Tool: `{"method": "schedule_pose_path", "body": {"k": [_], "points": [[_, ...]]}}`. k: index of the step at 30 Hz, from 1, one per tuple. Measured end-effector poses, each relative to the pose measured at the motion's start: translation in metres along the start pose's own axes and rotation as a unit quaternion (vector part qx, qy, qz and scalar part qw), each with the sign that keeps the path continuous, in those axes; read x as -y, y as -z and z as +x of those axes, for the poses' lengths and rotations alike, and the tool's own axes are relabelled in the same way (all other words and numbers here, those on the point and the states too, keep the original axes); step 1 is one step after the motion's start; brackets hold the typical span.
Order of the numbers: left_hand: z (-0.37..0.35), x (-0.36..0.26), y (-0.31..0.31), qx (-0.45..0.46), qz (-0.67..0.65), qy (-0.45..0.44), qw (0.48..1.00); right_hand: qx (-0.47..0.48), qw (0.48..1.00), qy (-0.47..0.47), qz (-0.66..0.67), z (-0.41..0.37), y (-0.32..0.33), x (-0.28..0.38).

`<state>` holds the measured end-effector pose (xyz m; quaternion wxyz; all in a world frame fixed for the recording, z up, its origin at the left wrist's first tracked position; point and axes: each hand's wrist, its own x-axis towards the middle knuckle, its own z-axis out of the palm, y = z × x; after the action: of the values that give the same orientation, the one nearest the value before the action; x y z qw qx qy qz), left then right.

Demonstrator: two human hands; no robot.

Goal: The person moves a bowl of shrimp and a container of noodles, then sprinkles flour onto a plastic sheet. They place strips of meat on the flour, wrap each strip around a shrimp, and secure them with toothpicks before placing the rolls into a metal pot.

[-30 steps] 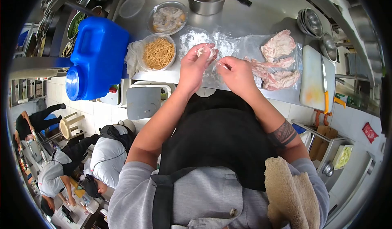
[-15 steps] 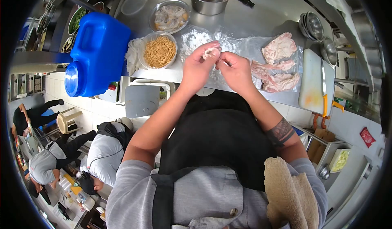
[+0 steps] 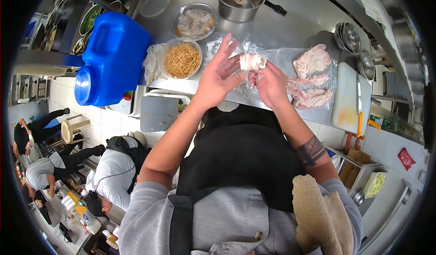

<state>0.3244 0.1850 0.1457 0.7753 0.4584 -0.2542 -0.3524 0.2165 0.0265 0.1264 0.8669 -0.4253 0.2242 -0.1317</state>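
My right hand (image 3: pixel 271 80) pinches a small pale meat roll (image 3: pixel 252 62) at its right end, above the counter. Just left of the roll is my left hand (image 3: pixel 221 75), its fingers spread and nothing held in it. Beneath both hands, white powder (image 3: pixel 218 46) is scattered over a plastic sheet. Flat pieces of pale meat (image 3: pixel 312 60) lie on the sheet to the right. A round tub of thin brown sticks (image 3: pixel 181 60) stands to the left, below a clear bowl (image 3: pixel 194 21) of meat. Inside the steel pot (image 3: pixel 240 10) sits another roll (image 3: pixel 240 0).
A big blue jug (image 3: pixel 111 57) stands left. At the right are a white cutting board (image 3: pixel 346 96) with an orange-handled knife (image 3: pixel 360 118) and steel bowls (image 3: pixel 349 37). Several people (image 3: pixel 113 171) are at the lower left.
My left hand has opened and come away from the roll. The roll, earlier mostly hidden between both hands, now shows in my right hand. The camera view has shifted slightly.
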Motion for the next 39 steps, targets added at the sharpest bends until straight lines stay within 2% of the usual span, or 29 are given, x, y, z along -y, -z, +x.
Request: {"method": "schedule_pose_path", "body": {"k": [4,6,7,9,12,19,24,26,28,30,31,32,34,36,38,39], "points": [[0.001,0.003,0.013,-0.056,0.058,0.008,0.997,0.014,0.999,0.027,0.039,0.031,-0.012,0.024],[0.0,0.003,0.015,-0.091,0.079,0.034,0.992,-0.001,0.998,0.028,-0.055,0.058,-0.034,0.06],[-0.002,0.003,0.015,-0.089,0.079,0.034,0.992,-0.003,0.998,0.03,-0.054,0.072,-0.039,0.074],[-0.004,0.002,0.017,-0.105,0.114,0.071,0.985,-0.015,0.97,0.078,-0.231,0.093,-0.047,0.093],[-0.017,0.008,0.023,-0.111,0.112,0.07,0.985,-0.02,0.949,0.091,-0.3,0.072,-0.047,0.095],[-0.043,0.024,0.033,-0.084,0.15,0.135,0.976,-0.063,0.955,-0.018,-0.29,-0.011,0.025,-0.006],[-0.044,0.045,0.024,-0.02,0.163,0.199,0.966,-0.114,0.926,-0.05,-0.357,-0.073,0.058,-0.026],[-0.041,0.055,0.015,0.003,0.156,0.209,0.965,-0.116,0.865,0.021,-0.488,-0.088,0.068,-0.025],[-0.039,0.068,0.01,0.062,0.193,0.208,0.957,-0.129,0.854,0.061,-0.5,-0.1,0.085,-0.021],[-0.036,0.079,0.003,0.091,0.22,0.195,0.951,-0.172,0.807,0.098,-0.556,-0.105,0.107,-0.011],[-0.034,0.085,-0.002,0.115,0.246,0.184,0.945,-0.189,0.768,0.133,-0.598,-0.106,0.117,-0.005],[-0.033,0.09,-0.007,0.115,0.249,0.181,0.945,-0.188,0.768,0.136,-0.597,-0.103,0.13,0.001],[-0.029,0.1,-0.025,0.109,0.269,0.16,0.944,-0.23,0.693,0.202,-0.653,-0.091,0.163,0.012],[-0.019,0.111,-0.045,0.107,0.3,0.149,0.936,-0.243,0.693,0.206,-0.647,-0.072,0.196,0.031],[-0.002,0.127,-0.065,0.105,0.33,0.14,0.927,-0.272,0.631,0.203,-0.697,-0.056,0.225,0.052],[0.008,0.138,-0.075,0.11,0.375,0.092,0.916,-0.257,0.606,0.224,-0.719,-0.046,0.25,0.055]]}}
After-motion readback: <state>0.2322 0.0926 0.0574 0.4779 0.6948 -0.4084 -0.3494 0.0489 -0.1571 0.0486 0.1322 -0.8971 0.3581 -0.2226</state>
